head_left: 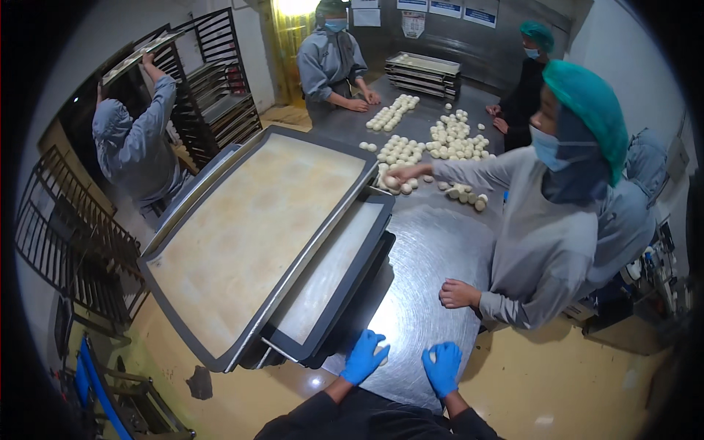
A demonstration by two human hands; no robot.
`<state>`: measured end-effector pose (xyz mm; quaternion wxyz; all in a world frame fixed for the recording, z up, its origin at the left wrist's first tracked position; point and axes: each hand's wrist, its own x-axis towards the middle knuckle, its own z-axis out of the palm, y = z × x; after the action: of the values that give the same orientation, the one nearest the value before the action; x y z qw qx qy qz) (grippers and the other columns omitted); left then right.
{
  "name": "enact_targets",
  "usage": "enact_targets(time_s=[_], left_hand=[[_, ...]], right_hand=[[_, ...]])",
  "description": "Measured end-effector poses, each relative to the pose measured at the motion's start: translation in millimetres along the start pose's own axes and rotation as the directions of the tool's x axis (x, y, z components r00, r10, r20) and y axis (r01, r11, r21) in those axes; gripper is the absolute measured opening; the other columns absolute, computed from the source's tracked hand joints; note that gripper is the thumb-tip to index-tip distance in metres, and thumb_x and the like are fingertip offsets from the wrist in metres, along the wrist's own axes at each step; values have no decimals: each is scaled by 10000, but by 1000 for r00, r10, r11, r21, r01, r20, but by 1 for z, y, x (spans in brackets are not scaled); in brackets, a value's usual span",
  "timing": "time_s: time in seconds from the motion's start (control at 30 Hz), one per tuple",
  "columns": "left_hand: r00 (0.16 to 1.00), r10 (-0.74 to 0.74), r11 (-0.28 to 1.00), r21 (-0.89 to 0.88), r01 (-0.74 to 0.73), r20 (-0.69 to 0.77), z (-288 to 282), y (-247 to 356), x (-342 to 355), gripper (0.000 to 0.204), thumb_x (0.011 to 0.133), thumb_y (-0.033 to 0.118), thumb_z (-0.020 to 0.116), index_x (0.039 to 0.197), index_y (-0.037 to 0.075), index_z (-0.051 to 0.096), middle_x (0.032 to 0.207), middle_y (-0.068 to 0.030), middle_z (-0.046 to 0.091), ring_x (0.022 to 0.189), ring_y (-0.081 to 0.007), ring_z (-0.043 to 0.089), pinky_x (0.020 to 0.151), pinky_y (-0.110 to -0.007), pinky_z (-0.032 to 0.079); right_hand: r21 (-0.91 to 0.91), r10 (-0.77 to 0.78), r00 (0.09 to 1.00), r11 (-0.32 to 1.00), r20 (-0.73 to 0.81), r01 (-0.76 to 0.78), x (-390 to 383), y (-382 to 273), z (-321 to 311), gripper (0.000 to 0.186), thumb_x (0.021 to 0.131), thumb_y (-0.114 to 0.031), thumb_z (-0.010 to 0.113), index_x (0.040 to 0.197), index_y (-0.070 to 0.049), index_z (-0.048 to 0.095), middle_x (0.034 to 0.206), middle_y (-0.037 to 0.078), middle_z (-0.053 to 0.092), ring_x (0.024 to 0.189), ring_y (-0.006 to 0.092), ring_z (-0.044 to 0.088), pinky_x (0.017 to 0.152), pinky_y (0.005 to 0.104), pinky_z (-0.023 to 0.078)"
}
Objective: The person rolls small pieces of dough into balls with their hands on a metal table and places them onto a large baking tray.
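My left hand (364, 357) in a blue glove rests on the near edge of the steel table (433, 249), curled over a small white dough piece (382, 352). My right hand (442, 367), also gloved in blue, sits beside it with fingers curled over another small white piece. A stack of large dark baking trays (257, 227) lined with pale sheets lies just left of my hands. Several white dough balls (447, 143) lie at the far end of the table.
A person in grey with a green hair cover (565, 213) stands at the right, reaching to the dough balls. Two more people work at the far end. Another person (136, 143) lifts a tray into a dark rack (213, 81) at the left.
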<state>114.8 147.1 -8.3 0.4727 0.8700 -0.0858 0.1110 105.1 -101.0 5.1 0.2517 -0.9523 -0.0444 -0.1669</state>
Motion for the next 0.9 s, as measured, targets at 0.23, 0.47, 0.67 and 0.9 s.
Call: enact_targets(time_s=[0.23, 0.47, 0.67, 0.9], left_hand=[[999, -42, 998, 55, 40, 35, 51, 39, 37, 145, 926, 229, 676, 946, 86, 663, 952, -119, 630, 925, -340, 602, 826, -474, 469], [891, 166, 952, 165, -256, 421, -18, 13, -7, 228, 853, 212, 727, 1067, 134, 712, 983, -137, 595, 951, -352, 589, 824, -490, 471], [995, 95, 995, -8, -95, 1, 55, 41, 64, 243, 903, 182, 711, 1080, 26, 651, 1012, -170, 634, 938, -353, 622, 845, -460, 495], [916, 71, 980, 143, -138, 396, -8, 30, 12, 155, 832, 178, 717, 960, 93, 691, 953, -166, 602, 941, -382, 585, 837, -471, 482]], right_hand=[[268, 66, 998, 961, 3, -64, 49, -22, 55, 211, 896, -201, 730, 789, -71, 603, 817, 149, 593, 838, 369, 571, 769, 471, 430], [53, -45, 999, 997, -28, 46, -14, 17, -6, 222, 887, -189, 745, 815, -73, 571, 915, 168, 572, 875, 368, 548, 764, 488, 406], [172, 132, 987, 978, -88, -115, 56, 8, 40, 192, 879, -156, 740, 799, -71, 588, 856, 148, 609, 833, 359, 564, 760, 462, 416], [122, 78, 993, 990, -88, -67, -33, 33, 2, 170, 877, -140, 742, 789, -60, 621, 844, 141, 596, 856, 355, 570, 790, 476, 423]])
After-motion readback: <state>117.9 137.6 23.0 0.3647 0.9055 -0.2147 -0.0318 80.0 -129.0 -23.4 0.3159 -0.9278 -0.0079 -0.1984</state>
